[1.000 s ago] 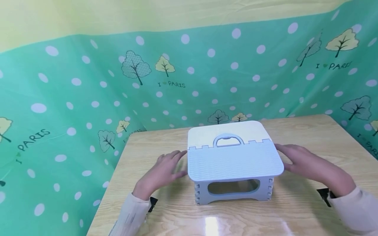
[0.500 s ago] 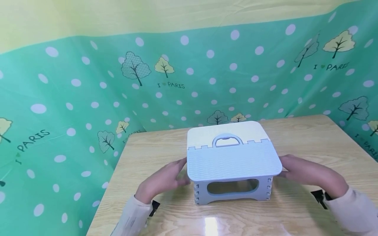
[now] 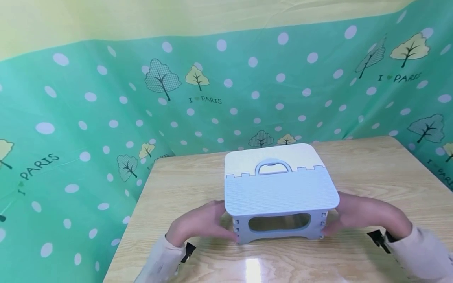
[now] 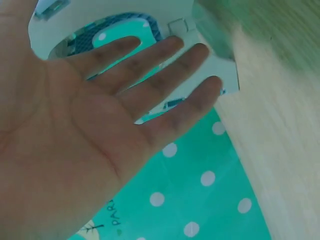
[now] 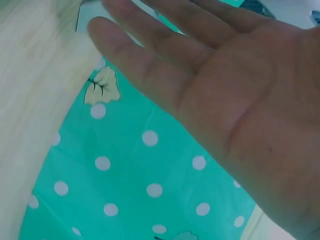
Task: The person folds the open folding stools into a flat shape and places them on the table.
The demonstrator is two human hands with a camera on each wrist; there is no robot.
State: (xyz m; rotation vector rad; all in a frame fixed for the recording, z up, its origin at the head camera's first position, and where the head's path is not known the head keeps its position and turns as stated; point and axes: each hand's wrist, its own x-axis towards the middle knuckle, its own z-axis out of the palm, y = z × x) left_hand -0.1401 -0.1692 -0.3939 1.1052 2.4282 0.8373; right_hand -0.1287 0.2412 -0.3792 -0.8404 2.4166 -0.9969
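A folding step stool (image 3: 279, 194) stands upright on the wooden table, with a white rear half, a pale blue front half and a carry handle (image 3: 273, 162) in its top. Low at its left side is my left hand (image 3: 203, 222), its thumb at the front left leg. My right hand (image 3: 364, 212) flanks the opposite side, thumb at the front right leg and fingertips hidden behind the stool. In the left wrist view the fingers (image 4: 170, 92) extend straight across the stool's side panel (image 4: 222, 75). The right wrist view likewise shows straight fingers (image 5: 145, 65).
The wood-grain table (image 3: 184, 173) reaches back to a green and yellow fabric curtain (image 3: 212, 78) printed with dots and trees. Black straps (image 3: 188, 251) show at both wrists, below light sleeves (image 3: 159, 257). Light glares on the table's front.
Both hands have moved down along the stool's sides, from beside the top to the legs. Their thumbs have come round to the front legs. The stool has stayed in place.
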